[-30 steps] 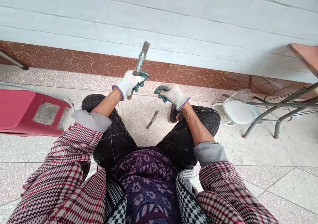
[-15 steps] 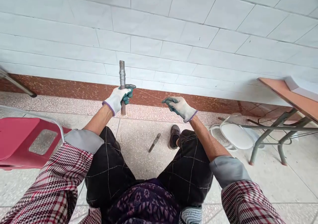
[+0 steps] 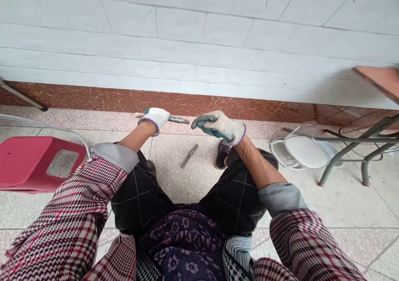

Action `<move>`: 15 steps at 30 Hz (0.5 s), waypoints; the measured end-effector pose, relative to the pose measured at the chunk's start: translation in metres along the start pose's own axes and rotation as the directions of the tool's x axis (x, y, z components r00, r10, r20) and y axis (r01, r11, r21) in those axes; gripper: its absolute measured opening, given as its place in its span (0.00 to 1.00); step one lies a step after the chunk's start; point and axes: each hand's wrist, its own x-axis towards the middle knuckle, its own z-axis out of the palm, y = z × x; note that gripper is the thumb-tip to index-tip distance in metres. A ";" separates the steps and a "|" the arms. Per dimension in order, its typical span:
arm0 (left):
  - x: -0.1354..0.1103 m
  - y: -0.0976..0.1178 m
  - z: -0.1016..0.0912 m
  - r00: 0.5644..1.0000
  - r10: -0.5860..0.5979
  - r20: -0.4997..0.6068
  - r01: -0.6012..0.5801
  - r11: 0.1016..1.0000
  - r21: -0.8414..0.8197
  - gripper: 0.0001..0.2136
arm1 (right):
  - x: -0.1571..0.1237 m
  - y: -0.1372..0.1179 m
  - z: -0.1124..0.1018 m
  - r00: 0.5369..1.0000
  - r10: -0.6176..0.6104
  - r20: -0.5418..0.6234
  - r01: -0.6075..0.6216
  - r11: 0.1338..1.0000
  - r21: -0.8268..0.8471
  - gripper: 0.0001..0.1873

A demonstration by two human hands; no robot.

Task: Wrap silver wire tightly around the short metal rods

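My left hand, in a white work glove with a green palm, is closed around a rod. The rod lies nearly level, its right part wound with silvery wire. The fingers are mostly hidden behind the back of the glove. Just right of the rod's tip is my gloved right hand, its fingers stretched toward the rod, thumb side apart. Nothing shows between them, and no strand is visible. Below, between my feet, a second short rod lies on the floor.
A red plastic stool stands at the left, a metal leg behind it. To the right are a white seat and a table on grey metal legs. The tiled wall rises ahead.
The rod in my left hand has turned from upright to nearly level. My right hand has moved left, close to its tip. The thin wire stretched between my hands no longer shows.
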 end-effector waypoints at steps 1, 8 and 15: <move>-0.009 0.002 0.011 0.998 0.056 0.029 -0.056 0.998 -0.001 0.22 | 0.002 0.001 -0.004 0.997 -0.019 -0.071 0.018 1.000 -0.012 0.14; -0.064 0.039 0.053 0.861 0.241 0.448 -0.364 0.907 0.211 0.19 | 0.024 0.027 -0.044 0.892 0.025 -0.451 -0.257 0.850 -0.461 0.12; -0.064 0.080 0.029 0.986 0.157 0.049 -0.126 0.913 -0.389 0.21 | 0.042 0.062 -0.050 0.887 0.220 -0.407 -0.389 0.829 -0.401 0.09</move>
